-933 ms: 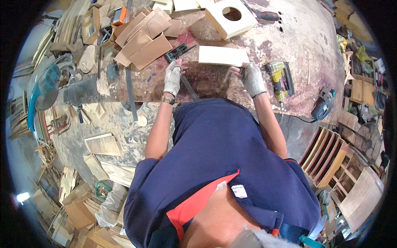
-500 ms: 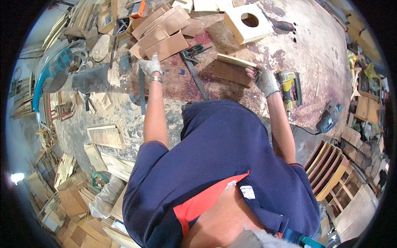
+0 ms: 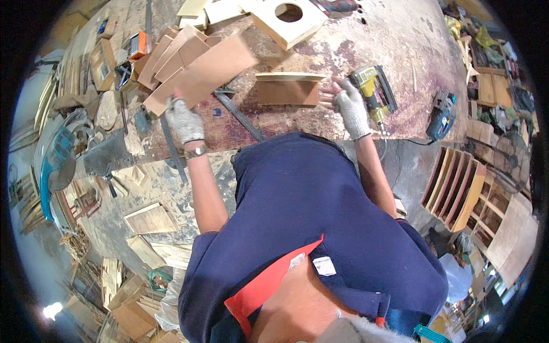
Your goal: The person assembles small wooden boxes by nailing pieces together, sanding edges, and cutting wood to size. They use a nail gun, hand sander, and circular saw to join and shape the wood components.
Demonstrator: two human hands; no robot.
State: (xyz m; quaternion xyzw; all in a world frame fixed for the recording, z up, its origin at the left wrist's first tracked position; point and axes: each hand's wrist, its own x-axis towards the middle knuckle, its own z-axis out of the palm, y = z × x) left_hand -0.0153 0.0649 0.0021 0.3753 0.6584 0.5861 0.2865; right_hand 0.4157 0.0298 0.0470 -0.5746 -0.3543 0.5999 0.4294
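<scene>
We see the left hand (image 3: 185, 121), in a pale knitted glove, pinching a flat brown panel (image 3: 220, 67) near its lower edge. The thumb lies on the panel's face and the hand is nearly closed; we cannot make out the fingers behind it. The panel slants up and away to the right of that hand, its far end blurred. Just beyond the left hand, partly covered by the panel, we find a fanned stack of brown panels (image 3: 176, 52).

To the right of the left hand, past a dark metal bar (image 3: 241, 117), a brown board (image 3: 287, 94) stands on the workbench (image 3: 394, 46) with a pale strip (image 3: 289, 76) along its top. The right hand (image 3: 350, 108), gloved too, is at this board's right end, fingers loosely spread and pointing toward it. We see nothing gripped there, and cannot tell whether the fingertips touch the board.

Just to the right of the right hand we see a yellow-and-black nail gun (image 3: 370, 94); farther right of it lies a dark power tool with blue parts (image 3: 441, 117). Ahead of both hands, between them, sits a pale box with a round hole (image 3: 297, 30).
</scene>
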